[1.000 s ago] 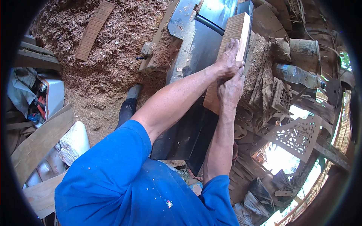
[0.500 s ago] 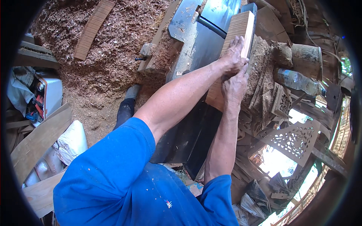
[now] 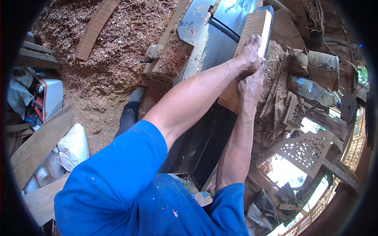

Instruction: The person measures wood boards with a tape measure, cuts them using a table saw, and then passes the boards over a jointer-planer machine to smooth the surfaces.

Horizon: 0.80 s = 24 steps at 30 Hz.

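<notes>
A thick wooden board (image 3: 255,24) with a finely lined top face and a pale side edge lies lengthwise on the metal bed of a planing machine (image 3: 204,51). My left hand (image 3: 249,56) rests on its top, fingers stretched forward and lying flat. Just behind and touching it, my right hand (image 3: 250,87) is closed at the board's right side. Some of the right hand's fingers are hidden beneath the left. The board's near end (image 3: 229,100) shows between my forearms, over the machine's dark near section (image 3: 189,147).
Wood shavings (image 3: 130,35) are heaped on the left, with a lined wooden strip (image 3: 94,31) on them. Sawdust-covered scraps, a plastic bottle (image 3: 311,89) and a pierced carved panel (image 3: 305,151) crowd the right. White sacks (image 3: 73,143) and planks (image 3: 39,145) stand at lower left.
The board and both my hands have shifted slightly forward and to the right along the machine. My hands keep the same hold. The whole view has also moved a little.
</notes>
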Tool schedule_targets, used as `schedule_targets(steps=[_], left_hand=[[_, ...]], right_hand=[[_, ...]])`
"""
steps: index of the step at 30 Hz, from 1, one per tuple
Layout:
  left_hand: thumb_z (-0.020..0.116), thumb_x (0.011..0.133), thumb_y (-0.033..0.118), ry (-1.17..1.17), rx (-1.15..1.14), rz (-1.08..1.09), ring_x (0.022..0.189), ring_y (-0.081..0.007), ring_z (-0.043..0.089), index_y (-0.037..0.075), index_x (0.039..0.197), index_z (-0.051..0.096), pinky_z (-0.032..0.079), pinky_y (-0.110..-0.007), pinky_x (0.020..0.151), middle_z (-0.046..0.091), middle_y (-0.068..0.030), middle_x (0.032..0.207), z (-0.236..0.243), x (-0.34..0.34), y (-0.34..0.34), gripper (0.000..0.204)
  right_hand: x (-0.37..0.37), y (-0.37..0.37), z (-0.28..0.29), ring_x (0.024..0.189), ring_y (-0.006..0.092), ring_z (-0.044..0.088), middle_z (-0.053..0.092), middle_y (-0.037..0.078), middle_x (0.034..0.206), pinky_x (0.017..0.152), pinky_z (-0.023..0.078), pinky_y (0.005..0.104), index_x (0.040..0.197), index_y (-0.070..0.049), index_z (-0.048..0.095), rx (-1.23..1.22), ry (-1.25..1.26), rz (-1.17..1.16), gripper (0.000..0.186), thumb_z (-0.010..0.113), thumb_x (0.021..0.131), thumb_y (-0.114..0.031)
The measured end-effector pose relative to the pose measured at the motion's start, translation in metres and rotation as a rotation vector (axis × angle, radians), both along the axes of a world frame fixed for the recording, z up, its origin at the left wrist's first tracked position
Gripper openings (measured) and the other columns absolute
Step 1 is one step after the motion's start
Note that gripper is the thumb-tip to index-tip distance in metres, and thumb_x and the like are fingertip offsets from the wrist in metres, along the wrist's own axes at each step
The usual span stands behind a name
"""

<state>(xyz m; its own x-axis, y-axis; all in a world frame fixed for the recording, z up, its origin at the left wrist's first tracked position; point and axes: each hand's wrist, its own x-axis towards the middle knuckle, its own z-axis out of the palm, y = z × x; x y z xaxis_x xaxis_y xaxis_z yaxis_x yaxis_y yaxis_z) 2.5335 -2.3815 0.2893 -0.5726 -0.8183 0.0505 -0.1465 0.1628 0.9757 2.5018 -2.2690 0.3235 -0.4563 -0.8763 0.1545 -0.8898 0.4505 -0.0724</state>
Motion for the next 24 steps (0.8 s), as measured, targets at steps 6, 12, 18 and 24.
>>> schedule_targets(steps=[6, 12, 18, 24], left_hand=[[0.066, 0.089, 0.043, -0.004, 0.005, 0.023, 0.156, -0.0387, 0.008, -0.005, 0.160, 0.004, 0.014, -0.040, 0.127, 0.007, -0.0296, 0.166, -0.005, -0.005, -0.019, 0.106], [0.067, 0.089, 0.043, -0.021, -0.028, 0.021, 0.156, -0.0393, 0.012, -0.006, 0.160, 0.006, 0.016, -0.040, 0.127, 0.010, -0.0309, 0.165, -0.002, -0.012, -0.031, 0.105], [0.068, 0.093, 0.049, -0.090, 0.110, -0.134, 0.145, -0.0410, 0.039, -0.013, 0.155, 0.020, 0.033, -0.037, 0.121, 0.036, -0.0329, 0.155, 0.015, 0.012, -0.085, 0.100], [0.053, 0.105, 0.026, 0.602, 0.121, 0.092, 0.129, -0.0334, 0.056, -0.009, 0.149, 0.036, 0.051, -0.043, 0.107, 0.048, -0.0272, 0.148, 0.095, 0.135, -0.126, 0.059]], right_hand=[[0.002, -0.019, 0.003, 0.096, 0.0465, 0.065, 0.059, 0.033, 0.109, 0.088, 0.054, 0.0502, 0.151, 0.008, 0.029, 0.034, 0.004, -0.018, 0.086, 0.072, 0.084, -0.024], [-0.006, -0.033, 0.005, 0.106, 0.0465, 0.065, 0.064, 0.033, 0.114, 0.092, 0.053, 0.0516, 0.156, 0.000, 0.021, 0.104, 0.021, -0.072, 0.089, 0.071, 0.087, -0.026], [-0.003, -0.055, 0.007, 0.106, 0.0460, 0.066, 0.064, 0.034, 0.115, 0.093, 0.054, 0.0504, 0.155, 0.003, 0.021, 0.172, -0.004, -0.043, 0.098, 0.078, 0.084, -0.032], [-0.025, -0.064, 0.005, 0.105, 0.0461, 0.066, 0.060, 0.036, 0.117, 0.096, 0.055, 0.0475, 0.154, 0.006, 0.023, 0.168, 0.048, -0.101, 0.103, 0.081, 0.080, -0.036]])
